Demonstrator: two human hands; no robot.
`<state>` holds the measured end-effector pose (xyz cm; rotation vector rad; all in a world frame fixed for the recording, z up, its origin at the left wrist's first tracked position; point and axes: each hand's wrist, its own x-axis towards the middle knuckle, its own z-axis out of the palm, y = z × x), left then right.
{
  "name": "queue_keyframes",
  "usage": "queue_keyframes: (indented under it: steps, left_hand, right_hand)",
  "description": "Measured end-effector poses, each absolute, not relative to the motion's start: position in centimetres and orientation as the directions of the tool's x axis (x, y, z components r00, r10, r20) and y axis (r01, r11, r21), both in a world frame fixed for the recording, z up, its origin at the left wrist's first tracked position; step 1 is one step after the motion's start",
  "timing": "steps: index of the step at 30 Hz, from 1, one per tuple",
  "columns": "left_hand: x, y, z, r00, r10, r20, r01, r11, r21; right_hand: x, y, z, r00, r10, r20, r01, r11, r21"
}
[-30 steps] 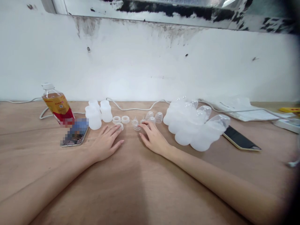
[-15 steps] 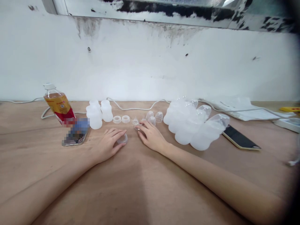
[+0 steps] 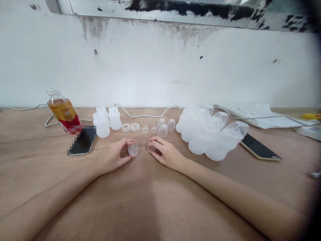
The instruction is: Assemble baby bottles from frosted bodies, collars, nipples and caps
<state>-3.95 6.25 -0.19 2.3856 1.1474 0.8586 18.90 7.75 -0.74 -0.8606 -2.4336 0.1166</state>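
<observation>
Wooden tabletop (image 3: pixel 140 207), one: supporting every item listed. Cluster of frosted bottles with clear tops (image 3: pixel 198 134): leaning together beyond the right hand. White plastic bag (image 3: pixel 260 117): lying flat at the rear right, a cable crossing it. Drink bottle (image 3: pixel 65 113), amber with red label: standing at the far left. Left hand (image 3: pixel 115 154): thumb and forefinger are pinching a clear ring. Right hand (image 3: pixel 169 152): fingers are curling and closing on a small clear piece (image 3: pixel 150 146), partly hidden, so its exact shape cannot be told. Phones, two: one (image 3: pixel 84 142) lying before the drink bottle, the other (image 3: pixel 260 149) beside the frosted cluster. Frosted bottles without tops (image 3: pixel 102 127): standing grouped behind the left hand. Clear domes (image 3: pixel 162 130), three: sitting behind the right hand. Clear ring (image 3: pixel 133 149): tilting on edge at the left fingertips, facing the right hand, now drawn away from the other rings (image 3: pixel 135 127), two, lying flat behind. Teats (image 3: pixel 145 128), two: standing between rings and domes. Recent change: both hands are now occupied, their pieces facing each other, near but apart.
</observation>
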Motion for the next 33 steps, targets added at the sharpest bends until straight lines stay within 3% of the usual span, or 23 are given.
queue_keyframes:
  steps: [12, 21, 27, 33]
  left_hand:
    - [-4.1, 6.5, -0.4, 0.424, 0.843, 0.331, 0.679, -0.538, 0.5]
    - [-4.1, 6.2, 0.1, 0.445, 0.786, 0.428, 0.668, -0.61, 0.426]
    - [-3.6, 6.6, -0.7, 0.404, 0.764, 0.504, 0.692, -0.615, 0.377]
    - [-1.8, 5.8, -0.6, 0.431, 0.712, 0.554, 0.619, -0.68, 0.394]
  right_hand:
    - [18.8, 8.1, -0.7, -0.616, 0.637, 0.464, 0.53, 0.771, -0.354]
    - [19.0, 8.0, -0.6, -0.537, 0.621, 0.571, 0.474, 0.782, -0.405]
    - [18.1, 6.9, 0.2, -0.393, 0.676, 0.623, 0.394, 0.736, -0.55]
    - [16.9, 5.8, 0.3, -0.424, 0.68, 0.598, 0.355, 0.733, -0.581]
